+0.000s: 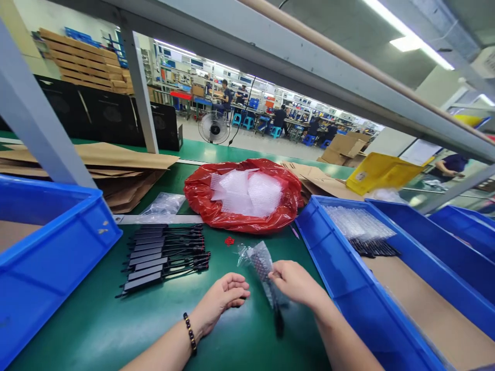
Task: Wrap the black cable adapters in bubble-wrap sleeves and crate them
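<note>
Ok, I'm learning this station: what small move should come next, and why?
Probably lay the bubble-wrap sleeve in the nearest right-side blue bin: the right hand holds it, a dark end shows at its bottom, and similar sleeves lie there.

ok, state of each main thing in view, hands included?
Left hand: open, fingers curled loosely
Right hand: closed on bubble sleeve
Bubble sleeve: held, tilted
Red bag: open, bubble wrap inside
Black units: lined up, unwrapped
Left blue bin: open-topped
Near right blue bin: open, partly filled
Fan: running or not, can't tell
</note>
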{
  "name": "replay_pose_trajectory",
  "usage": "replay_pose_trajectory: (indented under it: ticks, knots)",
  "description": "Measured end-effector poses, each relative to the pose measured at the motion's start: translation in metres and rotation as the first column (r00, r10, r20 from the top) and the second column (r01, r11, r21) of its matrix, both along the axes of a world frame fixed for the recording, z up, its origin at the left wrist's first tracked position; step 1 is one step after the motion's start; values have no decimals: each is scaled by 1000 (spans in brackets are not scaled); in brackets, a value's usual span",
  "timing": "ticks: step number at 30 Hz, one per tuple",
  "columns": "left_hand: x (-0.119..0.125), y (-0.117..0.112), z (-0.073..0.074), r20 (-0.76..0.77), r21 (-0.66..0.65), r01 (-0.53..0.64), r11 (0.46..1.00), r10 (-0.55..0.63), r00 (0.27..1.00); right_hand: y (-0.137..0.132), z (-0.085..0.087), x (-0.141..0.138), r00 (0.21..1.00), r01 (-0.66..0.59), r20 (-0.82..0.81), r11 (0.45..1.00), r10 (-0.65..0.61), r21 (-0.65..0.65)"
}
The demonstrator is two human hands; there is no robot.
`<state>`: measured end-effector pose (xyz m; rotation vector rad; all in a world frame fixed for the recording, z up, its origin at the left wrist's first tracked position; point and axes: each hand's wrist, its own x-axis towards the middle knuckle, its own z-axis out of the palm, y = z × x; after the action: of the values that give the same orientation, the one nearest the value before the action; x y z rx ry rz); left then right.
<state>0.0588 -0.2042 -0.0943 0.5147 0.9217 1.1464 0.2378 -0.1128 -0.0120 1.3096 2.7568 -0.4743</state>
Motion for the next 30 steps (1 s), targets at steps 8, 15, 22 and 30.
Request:
replay_pose_trajectory:
  ticks: [8, 15, 22, 30]
  knots:
    - [0, -2, 10, -18, 18, 30, 999, -30, 999, 60, -8, 59, 786, 431, 371, 868, -495, 246]
    - [-2, -4, 9, -38, 27, 64, 998, -63, 997, 65, -13, 68, 764, 469, 344, 836, -546, 286]
    - [-2, -4, 12, -50, 53, 84, 995, -82, 995, 60, -13, 82, 750, 460, 356, 826, -557, 325]
    - [-3, -3, 7, -49, 59, 83, 995, -81, 996, 66, -7, 79, 709, 501, 344, 783, -615, 368]
